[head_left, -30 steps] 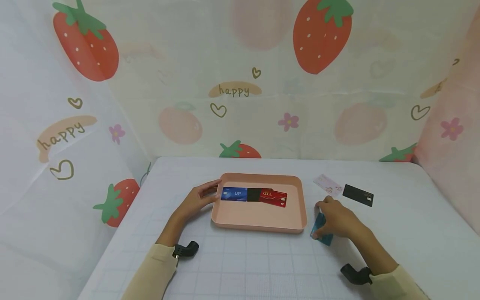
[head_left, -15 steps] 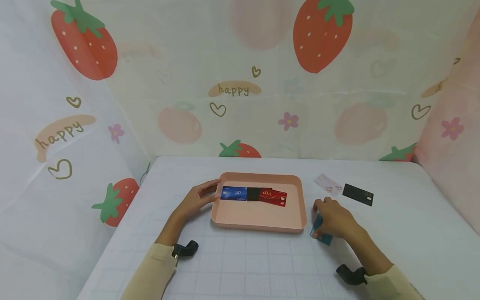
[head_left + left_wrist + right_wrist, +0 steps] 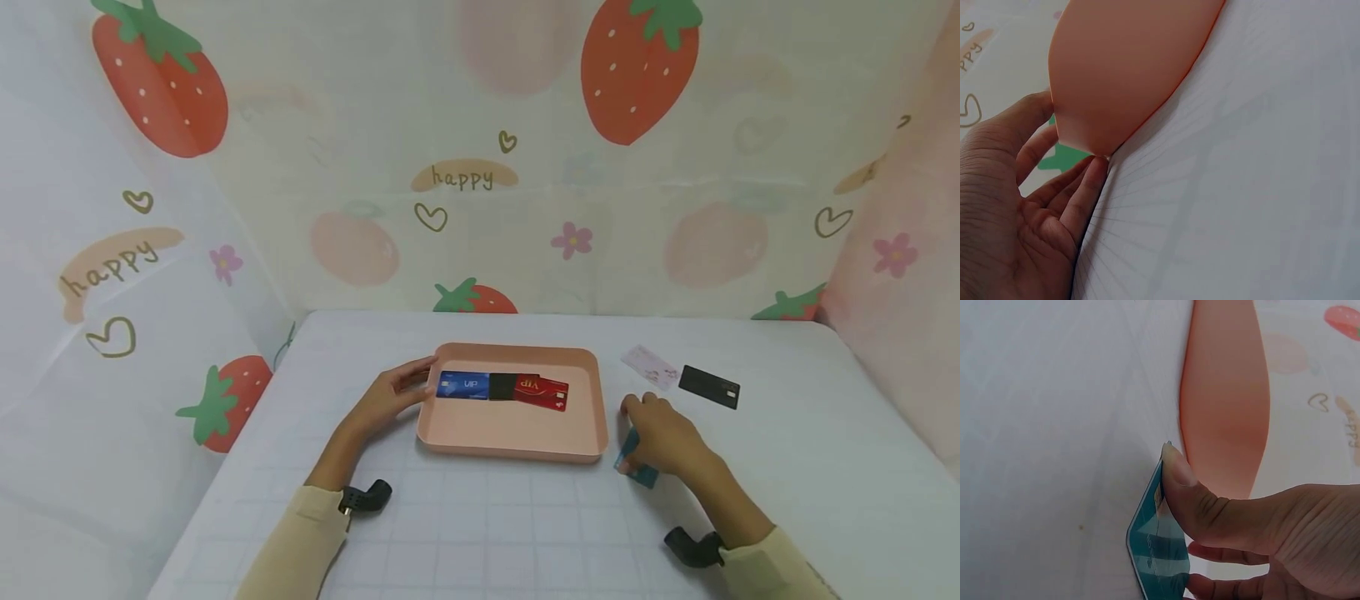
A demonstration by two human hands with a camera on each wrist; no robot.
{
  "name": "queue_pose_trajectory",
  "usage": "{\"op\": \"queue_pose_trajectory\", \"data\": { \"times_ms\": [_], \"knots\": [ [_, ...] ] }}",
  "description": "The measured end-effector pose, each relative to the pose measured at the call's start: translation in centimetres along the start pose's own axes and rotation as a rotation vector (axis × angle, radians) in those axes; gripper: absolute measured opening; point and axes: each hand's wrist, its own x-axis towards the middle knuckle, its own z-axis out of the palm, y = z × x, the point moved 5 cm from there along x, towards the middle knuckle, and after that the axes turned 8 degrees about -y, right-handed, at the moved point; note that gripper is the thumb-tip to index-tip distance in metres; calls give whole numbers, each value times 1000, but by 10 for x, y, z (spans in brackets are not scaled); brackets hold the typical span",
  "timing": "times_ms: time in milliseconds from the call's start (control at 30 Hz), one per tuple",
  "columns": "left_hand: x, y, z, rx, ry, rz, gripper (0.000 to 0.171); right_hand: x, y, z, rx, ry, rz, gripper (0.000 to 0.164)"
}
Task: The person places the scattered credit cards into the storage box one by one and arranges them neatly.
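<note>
On the table, the pink tray [image 3: 510,435] holds a blue VIP card [image 3: 462,386], a dark card [image 3: 502,387] and red VIP cards [image 3: 546,394] overlapping in a row. My left hand [image 3: 384,404] holds the tray's left edge, its thumb at the rim and its fingers low against the outer wall in the left wrist view. Right of the tray, my right hand [image 3: 663,433] pinches a teal bank card [image 3: 1159,550] by its edges. That card is tilted up from the tabletop in the right wrist view, and the fingertips behind it are partly hidden.
A pale pink card [image 3: 649,367] and a black card [image 3: 708,387] lie on the white table [image 3: 525,525] beyond my right hand. Hanging cloth [image 3: 345,117] with strawberry prints encloses the table at the back and sides.
My right hand stays pinched on the teal card, shifting slightly left towards the tray. The left hand keeps its place on the tray; the whole view has drifted a little.
</note>
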Motion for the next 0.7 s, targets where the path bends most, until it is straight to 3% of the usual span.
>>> {"op": "queue_pose_trajectory", "data": {
  "times_ms": [167, 367, 700],
  "knots": [
    [1, 1, -1, 19, 7, -19, 59, 0, 4, 2, 6, 13, 5, 85],
    [2, -1, 1, 22, 2, 16, 58, 0, 8, 3, 35, 6, 13, 85],
    [2, -4, 0, 36, 6, -26, 60, 4, 14, 4, 52, -2, 2, 82]
  ]
}}
